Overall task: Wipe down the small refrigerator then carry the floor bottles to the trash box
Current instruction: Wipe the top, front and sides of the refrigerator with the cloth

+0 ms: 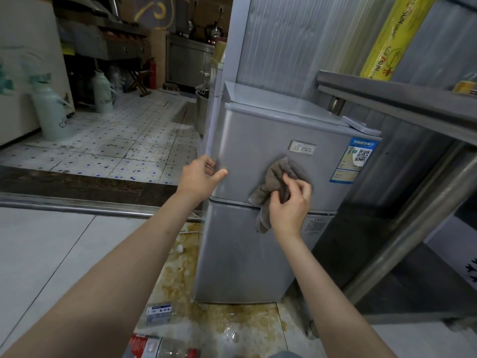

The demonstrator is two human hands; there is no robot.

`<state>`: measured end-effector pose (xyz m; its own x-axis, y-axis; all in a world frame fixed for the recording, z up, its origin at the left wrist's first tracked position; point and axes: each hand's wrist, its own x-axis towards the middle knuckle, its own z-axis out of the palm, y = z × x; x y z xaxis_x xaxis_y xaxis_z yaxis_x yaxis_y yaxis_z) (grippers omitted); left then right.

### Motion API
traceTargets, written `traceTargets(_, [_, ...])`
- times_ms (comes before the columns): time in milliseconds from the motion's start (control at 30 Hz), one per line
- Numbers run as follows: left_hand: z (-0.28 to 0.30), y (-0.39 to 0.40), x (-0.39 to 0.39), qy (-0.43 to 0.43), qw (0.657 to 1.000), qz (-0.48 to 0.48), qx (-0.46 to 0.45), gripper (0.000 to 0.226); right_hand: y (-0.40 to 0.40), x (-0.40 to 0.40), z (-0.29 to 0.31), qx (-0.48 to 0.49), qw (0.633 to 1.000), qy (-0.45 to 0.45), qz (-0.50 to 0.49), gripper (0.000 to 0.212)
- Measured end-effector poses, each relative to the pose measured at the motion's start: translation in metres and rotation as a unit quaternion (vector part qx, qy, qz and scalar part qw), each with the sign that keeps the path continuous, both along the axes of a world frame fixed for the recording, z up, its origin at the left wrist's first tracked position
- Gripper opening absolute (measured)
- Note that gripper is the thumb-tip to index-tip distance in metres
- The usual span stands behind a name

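Observation:
A small silver two-door refrigerator [253,140] stands in front of me. My left hand [201,178] grips the left edge of its upper door, fingers curled round the edge and thumb on the front. My right hand [291,202] holds a grey-brown cloth [276,182] against the upper door, just above the seam between the doors. Two clear plastic bottles lie on the stained floor below: one with a blue-and-white label [158,313], and one with a red label [160,346] at the bottom edge.
A steel table [402,104] with a slanted leg stands right of the fridge, a yellow roll [392,37] above it. Two pale green thermos flasks [51,109] stand on the tiled floor back left. A metal threshold rail [77,205] crosses the floor.

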<state>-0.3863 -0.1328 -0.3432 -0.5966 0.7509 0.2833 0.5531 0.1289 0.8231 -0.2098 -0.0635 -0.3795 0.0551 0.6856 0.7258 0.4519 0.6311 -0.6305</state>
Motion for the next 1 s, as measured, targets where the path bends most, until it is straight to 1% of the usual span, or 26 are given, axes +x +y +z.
traceTargets(100, [0.0,0.0,0.0,0.0,1.0,0.0,0.001,0.032,-0.002,-0.002,-0.006,-0.004,1.0,-0.001,0.004,0.047])
traceTargets(200, [0.0,0.0,0.0,0.005,1.0,0.005,0.001,0.032,-0.005,-0.003,-0.008,-0.008,1.0,-0.023,-0.019,0.052])
traceTargets(300, [-0.001,0.001,0.001,0.0,1.0,0.003,0.003,0.032,-0.005,-0.002,-0.013,-0.005,0.999,-0.039,-0.027,0.046])
traceTargets(433, [0.0,0.001,0.001,-0.002,1.0,0.004,0.003,0.03,0.001,0.005,-0.015,-0.016,0.999,-0.034,-0.034,0.039])
traceTargets(600, [-0.002,0.001,0.0,-0.004,1.0,0.005,0.011,0.025,-0.001,0.005,-0.007,-0.054,0.997,0.006,-0.049,0.039])
traceTargets(667, [-0.003,0.002,0.0,0.0,1.0,0.007,0.012,0.026,-0.003,0.002,-0.005,-0.071,0.996,0.02,-0.052,0.037])
traceTargets(800, [-0.003,0.003,0.0,0.0,1.0,0.008,0.012,0.029,0.0,0.002,-0.003,-0.076,0.994,0.052,-0.054,0.034])
traceTargets(1000, [-0.003,0.003,0.0,0.002,1.0,0.004,0.008,0.029,0.009,0.007,-0.003,-0.118,0.981,0.135,-0.067,0.027])
